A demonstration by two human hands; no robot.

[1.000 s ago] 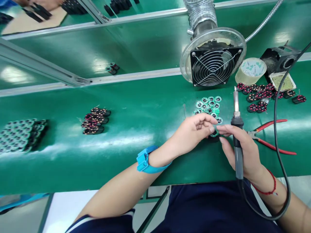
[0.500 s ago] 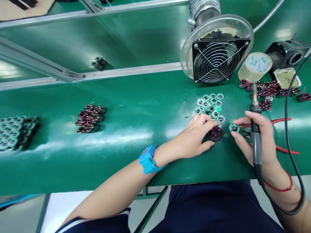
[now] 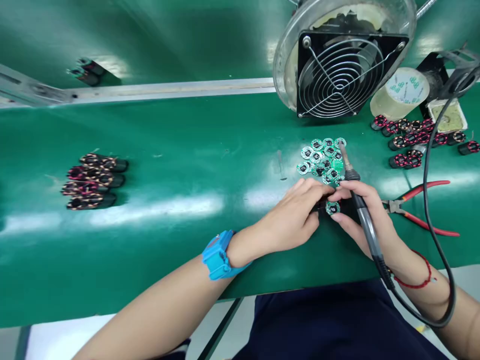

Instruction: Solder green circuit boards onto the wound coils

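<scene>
My right hand [image 3: 369,215] grips a soldering iron [image 3: 365,222], its tip pointing up and away over the loose boards. The thumb and fingertips of that hand are also at the edge of a small round green circuit board [image 3: 333,208]. This board is over a dark round holder, which it and my fingers mostly cover. From the left, my left hand [image 3: 294,212] has its fingers curled in against the holder's side. What its fingertips hold is hidden. Just beyond both hands lies a cluster of loose round circuit boards [image 3: 317,157].
Red-handled cutters [image 3: 395,206] lie right of my hands. Behind them are wound motor cores [image 3: 410,137], a tape roll [image 3: 407,92] and a small tray [image 3: 465,120]. A fan with a wire guard [image 3: 339,85] stands at the back. More wound cores [image 3: 93,181] are grouped left.
My right hand has moved left with the iron and the round board, bringing the board over the dark holder beside my left hand. The view has shifted, and the cutters are now more exposed.
</scene>
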